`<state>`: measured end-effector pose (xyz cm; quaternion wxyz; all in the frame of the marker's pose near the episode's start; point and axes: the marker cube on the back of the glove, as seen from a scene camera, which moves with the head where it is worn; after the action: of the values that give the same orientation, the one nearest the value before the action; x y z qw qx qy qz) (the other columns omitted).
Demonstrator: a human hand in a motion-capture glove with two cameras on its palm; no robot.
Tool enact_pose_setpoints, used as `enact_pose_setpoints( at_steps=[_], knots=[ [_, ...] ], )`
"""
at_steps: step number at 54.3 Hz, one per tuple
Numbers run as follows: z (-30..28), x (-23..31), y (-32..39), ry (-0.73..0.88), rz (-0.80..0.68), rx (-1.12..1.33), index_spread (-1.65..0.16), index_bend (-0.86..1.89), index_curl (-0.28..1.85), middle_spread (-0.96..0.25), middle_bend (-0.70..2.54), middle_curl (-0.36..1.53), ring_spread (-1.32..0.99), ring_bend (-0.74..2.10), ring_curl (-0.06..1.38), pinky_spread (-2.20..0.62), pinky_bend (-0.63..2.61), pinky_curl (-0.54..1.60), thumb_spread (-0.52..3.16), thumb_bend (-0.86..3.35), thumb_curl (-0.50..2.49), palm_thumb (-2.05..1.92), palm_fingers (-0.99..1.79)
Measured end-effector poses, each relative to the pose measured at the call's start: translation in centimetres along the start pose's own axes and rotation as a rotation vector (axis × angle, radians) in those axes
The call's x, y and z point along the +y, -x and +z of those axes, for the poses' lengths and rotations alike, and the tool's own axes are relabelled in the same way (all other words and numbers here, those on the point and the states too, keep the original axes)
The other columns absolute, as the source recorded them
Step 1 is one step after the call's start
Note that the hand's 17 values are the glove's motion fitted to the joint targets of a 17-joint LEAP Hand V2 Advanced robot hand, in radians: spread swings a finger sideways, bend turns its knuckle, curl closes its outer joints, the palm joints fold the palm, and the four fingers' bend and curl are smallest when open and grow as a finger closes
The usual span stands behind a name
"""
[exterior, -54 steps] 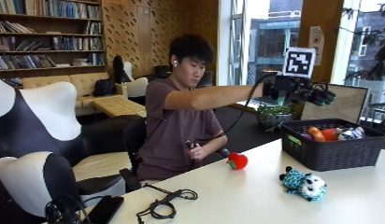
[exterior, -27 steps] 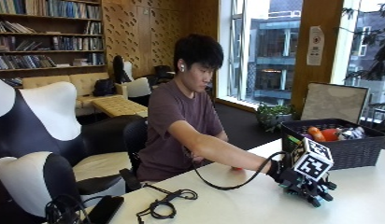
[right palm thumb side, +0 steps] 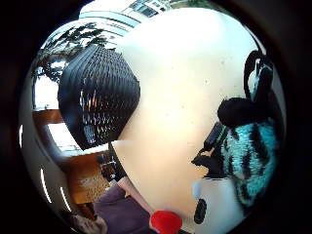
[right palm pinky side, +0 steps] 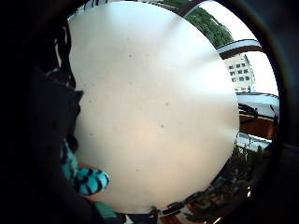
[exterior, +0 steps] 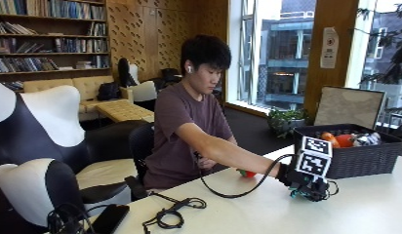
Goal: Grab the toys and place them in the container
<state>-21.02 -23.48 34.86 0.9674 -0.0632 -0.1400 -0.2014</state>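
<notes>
Outside view: gloved right hand [exterior: 309, 186] down on the table [exterior: 253, 214] over the teal striped plush toy [exterior: 298, 195], just in front of the black basket [exterior: 347, 156], which keeps the carry short. Red toy [exterior: 247, 173] waits behind the forearm.

Little-finger palm view: teal plush [right palm pinky side: 86, 179] at the palm's edge, bare tabletop beyond.

Thumb palm view: plush [right palm thumb side: 248, 151] right against the palm, basket [right palm thumb side: 97, 102] near. Whether the fingers have closed on it, cannot tell.
</notes>
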Motion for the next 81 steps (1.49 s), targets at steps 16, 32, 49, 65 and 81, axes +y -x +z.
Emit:
enact_pose_setpoints(
  at_steps=[16,32,49,65,81],
  knots=[
    [-11.3,4.0,4.0,-0.058,0.083,0.045,-0.19,0.89,0.78,-0.39,0.6,0.31,-0.39,1.03,0.56,-0.34,1.06,0.56,0.89,0.15,0.67,0.69,0.94],
    [-27.5,7.2,13.5,-0.201,-0.073,0.216,-0.15,0.97,0.92,-0.39,0.77,0.44,-0.43,1.12,0.63,-0.37,1.13,0.63,0.74,0.09,0.78,0.68,0.83],
    [-28.2,2.2,25.6,-0.257,-0.022,0.223,-0.13,1.04,1.01,-0.37,0.86,0.56,-0.43,1.19,0.69,-0.37,1.2,0.67,0.66,0.05,0.88,0.69,0.74],
    [-22.0,-3.6,37.4,-0.19,-0.133,0.17,-0.12,1.1,1.06,-0.37,0.8,0.64,-0.43,1.24,0.72,-0.35,1.24,0.69,0.68,0.01,0.94,0.67,0.56],
    [-15.8,-7.6,43.1,-0.104,-0.324,0.092,-0.13,1.07,1.07,-0.38,0.61,0.65,-0.41,1.29,0.72,-0.3,1.23,0.66,0.85,-0.02,0.91,0.56,0.35]
  ],
)
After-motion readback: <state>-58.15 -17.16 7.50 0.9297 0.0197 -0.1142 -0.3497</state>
